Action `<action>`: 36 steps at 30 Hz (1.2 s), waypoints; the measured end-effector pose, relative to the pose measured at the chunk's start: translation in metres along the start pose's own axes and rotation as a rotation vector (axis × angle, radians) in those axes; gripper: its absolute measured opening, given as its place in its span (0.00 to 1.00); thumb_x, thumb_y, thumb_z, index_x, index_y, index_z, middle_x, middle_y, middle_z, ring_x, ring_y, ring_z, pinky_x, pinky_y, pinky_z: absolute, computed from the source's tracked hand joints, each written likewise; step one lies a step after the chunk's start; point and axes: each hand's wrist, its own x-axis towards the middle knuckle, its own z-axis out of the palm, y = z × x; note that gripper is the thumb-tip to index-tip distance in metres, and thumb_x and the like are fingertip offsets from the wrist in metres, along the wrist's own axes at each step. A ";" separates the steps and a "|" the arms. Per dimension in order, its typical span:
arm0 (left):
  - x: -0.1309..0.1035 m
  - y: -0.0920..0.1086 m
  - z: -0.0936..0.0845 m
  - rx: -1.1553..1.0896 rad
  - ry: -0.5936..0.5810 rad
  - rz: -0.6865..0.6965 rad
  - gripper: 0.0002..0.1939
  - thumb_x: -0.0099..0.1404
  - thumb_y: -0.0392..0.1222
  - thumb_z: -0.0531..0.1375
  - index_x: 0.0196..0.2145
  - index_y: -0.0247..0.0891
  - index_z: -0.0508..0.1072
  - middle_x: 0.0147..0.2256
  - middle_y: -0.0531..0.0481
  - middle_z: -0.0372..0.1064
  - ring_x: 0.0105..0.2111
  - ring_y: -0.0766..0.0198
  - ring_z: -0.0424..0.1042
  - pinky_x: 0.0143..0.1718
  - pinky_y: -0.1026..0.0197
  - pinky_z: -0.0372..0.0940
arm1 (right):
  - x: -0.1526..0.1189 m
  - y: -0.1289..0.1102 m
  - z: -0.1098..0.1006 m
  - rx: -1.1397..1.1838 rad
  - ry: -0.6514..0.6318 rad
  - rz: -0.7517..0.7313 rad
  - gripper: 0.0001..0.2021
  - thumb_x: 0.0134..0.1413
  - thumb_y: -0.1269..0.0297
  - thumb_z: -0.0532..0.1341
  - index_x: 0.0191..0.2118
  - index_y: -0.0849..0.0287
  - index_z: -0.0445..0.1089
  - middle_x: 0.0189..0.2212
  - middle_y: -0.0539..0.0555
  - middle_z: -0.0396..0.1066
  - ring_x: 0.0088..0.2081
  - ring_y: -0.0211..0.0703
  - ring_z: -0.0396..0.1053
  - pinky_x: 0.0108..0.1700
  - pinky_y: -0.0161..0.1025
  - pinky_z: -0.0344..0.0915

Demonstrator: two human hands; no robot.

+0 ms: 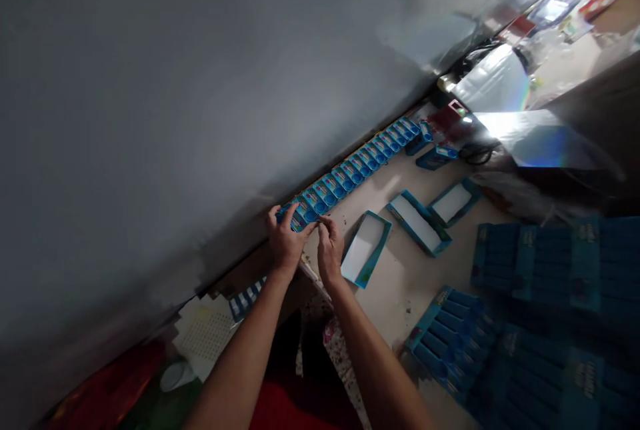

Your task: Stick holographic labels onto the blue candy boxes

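Note:
A long row of small blue boxes (pixel 355 170) runs along the wall side of the table, packed close together, with their printed ends facing up. At the near end of that row, my left hand (pixel 286 243) has its fingers curled over a small blue box (pixel 299 217), its thumb reaching toward the right. Close beside it, my right hand (pixel 329 250) has its fingertips pinched together by the same end of the row. Whatever those fingertips hold, if anything, is too small to see.
Three open blue trays with white insides, a near one (pixel 367 247), a middle one (pixel 419 223) and a far one (pixel 454 202), lie on the table (pixel 393 283). Filled blue cartons (pixel 450 337) crowd the right. Clear plastic sheets (pixel 495 80) lie at the far end. The grey wall (pixel 200 83) borders the left.

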 end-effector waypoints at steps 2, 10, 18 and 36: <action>-0.004 -0.010 -0.004 -0.037 -0.001 0.018 0.25 0.60 0.49 0.72 0.54 0.45 0.79 0.59 0.39 0.60 0.61 0.45 0.65 0.64 0.43 0.61 | 0.004 -0.006 -0.003 -0.120 0.013 -0.129 0.17 0.69 0.54 0.53 0.50 0.57 0.75 0.48 0.58 0.78 0.51 0.49 0.74 0.57 0.48 0.68; -0.019 -0.008 -0.015 -0.028 0.130 -0.132 0.22 0.65 0.43 0.65 0.57 0.42 0.78 0.63 0.37 0.57 0.64 0.45 0.62 0.67 0.44 0.58 | 0.018 -0.011 -0.002 -0.349 0.155 -0.171 0.18 0.67 0.50 0.58 0.51 0.58 0.70 0.47 0.60 0.70 0.41 0.47 0.70 0.48 0.47 0.69; 0.001 0.002 -0.047 -0.176 0.046 -0.302 0.32 0.59 0.38 0.65 0.62 0.45 0.70 0.57 0.42 0.68 0.58 0.50 0.69 0.63 0.45 0.64 | -0.011 -0.021 -0.011 -0.216 -0.064 -0.243 0.11 0.61 0.65 0.60 0.48 0.55 0.72 0.46 0.57 0.73 0.47 0.49 0.72 0.53 0.49 0.71; 0.009 0.118 0.012 -0.445 -0.748 0.438 0.51 0.49 0.44 0.74 0.67 0.44 0.57 0.64 0.36 0.58 0.65 0.43 0.62 0.64 0.42 0.65 | 0.026 -0.009 -0.197 -0.083 -0.251 -0.238 0.36 0.44 0.57 0.75 0.60 0.54 0.66 0.51 0.54 0.74 0.50 0.53 0.73 0.54 0.47 0.71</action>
